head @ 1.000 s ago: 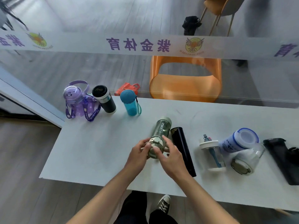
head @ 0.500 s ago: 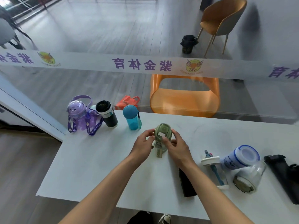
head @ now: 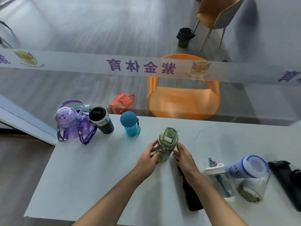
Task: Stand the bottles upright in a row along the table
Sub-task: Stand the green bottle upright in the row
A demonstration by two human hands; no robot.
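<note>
Since a second ago the green bottle has gone from lying on the desk to standing upright, farther back and right of the blue bottle. In the head view, the left hand and right hand cup its translucent plastic body from both sides, fingers curled loosely against it. Its lid is a rounded green cap with a pale rectangular tab. The purple bottle, black tumbler and blue bottle stand in a row along the far edge. A slim black flask lies flat just beside the right wrist. A clear bottle stands to its right.
</note>
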